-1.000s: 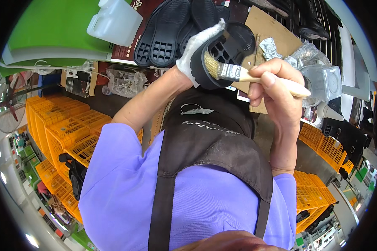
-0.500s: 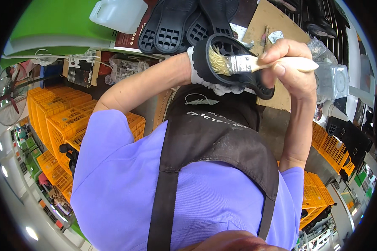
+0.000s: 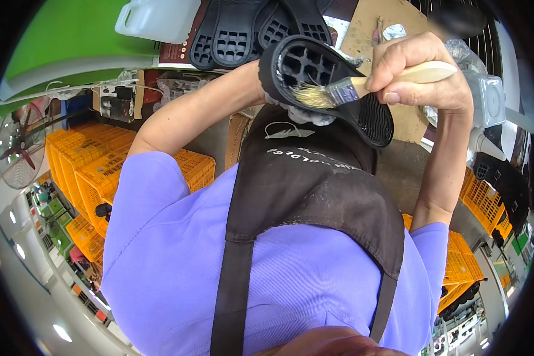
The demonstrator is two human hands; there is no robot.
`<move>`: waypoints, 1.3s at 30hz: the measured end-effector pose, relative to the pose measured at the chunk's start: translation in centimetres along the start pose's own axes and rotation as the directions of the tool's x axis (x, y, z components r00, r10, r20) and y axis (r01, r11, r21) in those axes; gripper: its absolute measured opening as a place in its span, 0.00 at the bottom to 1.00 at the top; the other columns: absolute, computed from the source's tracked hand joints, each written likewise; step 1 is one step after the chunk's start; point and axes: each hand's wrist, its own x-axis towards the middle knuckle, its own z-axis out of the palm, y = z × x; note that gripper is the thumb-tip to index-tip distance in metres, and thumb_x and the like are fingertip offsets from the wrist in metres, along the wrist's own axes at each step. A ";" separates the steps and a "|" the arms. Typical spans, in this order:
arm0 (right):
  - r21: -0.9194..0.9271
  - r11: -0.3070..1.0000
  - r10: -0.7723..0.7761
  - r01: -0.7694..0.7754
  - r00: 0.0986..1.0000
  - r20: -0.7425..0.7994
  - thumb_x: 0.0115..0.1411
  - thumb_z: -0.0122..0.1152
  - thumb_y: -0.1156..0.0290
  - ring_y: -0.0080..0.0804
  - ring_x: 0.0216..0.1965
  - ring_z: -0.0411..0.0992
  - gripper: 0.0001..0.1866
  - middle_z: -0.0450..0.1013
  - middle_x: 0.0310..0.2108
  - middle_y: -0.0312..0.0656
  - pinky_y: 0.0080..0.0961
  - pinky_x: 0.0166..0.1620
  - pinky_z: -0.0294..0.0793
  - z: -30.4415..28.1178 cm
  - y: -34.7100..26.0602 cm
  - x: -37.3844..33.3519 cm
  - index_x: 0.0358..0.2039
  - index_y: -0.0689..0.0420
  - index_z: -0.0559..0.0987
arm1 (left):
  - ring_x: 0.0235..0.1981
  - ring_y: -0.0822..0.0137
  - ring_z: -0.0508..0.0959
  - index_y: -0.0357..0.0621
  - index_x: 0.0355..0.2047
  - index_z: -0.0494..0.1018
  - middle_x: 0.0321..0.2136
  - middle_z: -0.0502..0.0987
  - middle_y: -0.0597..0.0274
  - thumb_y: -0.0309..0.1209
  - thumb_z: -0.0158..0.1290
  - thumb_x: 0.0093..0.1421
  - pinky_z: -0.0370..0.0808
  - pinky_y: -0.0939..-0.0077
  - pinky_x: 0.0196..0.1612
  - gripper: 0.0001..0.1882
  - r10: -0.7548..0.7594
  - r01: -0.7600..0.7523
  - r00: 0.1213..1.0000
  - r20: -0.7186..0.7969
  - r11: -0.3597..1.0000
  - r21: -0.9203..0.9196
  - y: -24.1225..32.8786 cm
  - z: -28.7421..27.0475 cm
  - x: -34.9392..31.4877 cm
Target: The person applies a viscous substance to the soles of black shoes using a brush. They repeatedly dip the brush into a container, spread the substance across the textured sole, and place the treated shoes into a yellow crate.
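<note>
A black shoe sole [image 3: 371, 121] is held up in front of my apron, its inner side with a square-celled heel facing up. My left hand [image 3: 314, 117], in a whitish glove, supports it from beneath; most of its fingers are hidden behind the sole. My right hand [image 3: 421, 74] is closed round the pale wooden handle of a flat paintbrush [image 3: 343, 92]. The brush's light bristles touch the inside of the heel along its near rim, and they splay there.
Several more black soles [image 3: 231, 38] lie beyond my left hand, beside a white plastic jug [image 3: 158, 19]. Brown cardboard [image 3: 362, 38] covers the bench at the right, near a clear plastic container [image 3: 486, 98]. Orange crates [image 3: 95, 157] stand at the left, with a fan [image 3: 21, 148] behind.
The brush has moved toward the near rim of the heel, and its bristles now bend there. The sole has tilted, showing more of its inside and ridged toe. My right hand has shifted right.
</note>
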 end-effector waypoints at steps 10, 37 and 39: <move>-0.275 0.946 0.181 -0.170 0.983 0.013 0.50 0.61 0.76 0.27 0.31 0.73 0.06 0.76 0.28 0.41 0.22 0.36 0.71 -2.0 -0.1 -4.9 0.30 0.64 0.80 | 0.30 0.66 0.79 0.40 0.40 0.73 0.33 0.78 0.58 0.37 0.45 0.61 0.79 0.73 0.31 0.15 0.149 -0.124 0.986 0.077 0.957 -0.262 0.7 -1.6 -0.4; 0.131 0.964 0.010 0.231 0.461 -0.887 0.58 0.55 0.74 0.20 0.20 0.71 0.08 0.73 0.21 0.41 0.13 0.25 0.72 10.0 0.4 1.8 0.31 0.67 0.75 | 0.43 0.73 0.69 0.41 0.50 0.61 0.42 0.69 0.64 0.33 0.52 0.57 0.64 0.76 0.52 0.22 0.885 -0.839 0.449 0.122 0.371 0.397 0.2 2.7 3.1; 0.128 0.969 0.006 0.212 0.496 -0.868 0.58 0.55 0.74 0.18 0.20 0.71 0.07 0.74 0.21 0.40 0.12 0.25 0.72 10.2 0.2 2.3 0.30 0.67 0.76 | 0.40 0.75 0.69 0.41 0.47 0.63 0.39 0.70 0.65 0.32 0.50 0.58 0.66 0.77 0.49 0.18 0.813 -0.817 0.571 0.113 0.549 0.177 0.3 2.5 2.9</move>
